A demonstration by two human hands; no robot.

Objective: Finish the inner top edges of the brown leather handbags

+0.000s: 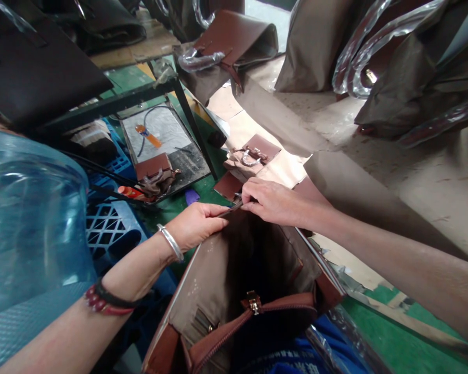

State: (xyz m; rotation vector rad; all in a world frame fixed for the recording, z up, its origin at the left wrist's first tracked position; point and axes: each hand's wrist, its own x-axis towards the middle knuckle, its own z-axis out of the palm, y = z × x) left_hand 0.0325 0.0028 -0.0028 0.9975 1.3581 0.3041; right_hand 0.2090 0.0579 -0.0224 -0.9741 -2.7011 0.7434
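First: What do we record for the left hand (198,224)?
Second: We find its thumb and fingers nearly straight, pinching the far edge of the brown bag (205,278).
First: And the right hand (271,201)?
Second: We note curled fingers closed against the thumb, nipping that same edge just beside the left fingertips.
First: Where do we place the bag?
Second: Directly before the person, mouth gaping, its zipper (253,303) at the near end by the blue cloth (288,349).

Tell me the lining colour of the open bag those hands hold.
The lining is greyish brown, darker in shadow; best seen in the head view.
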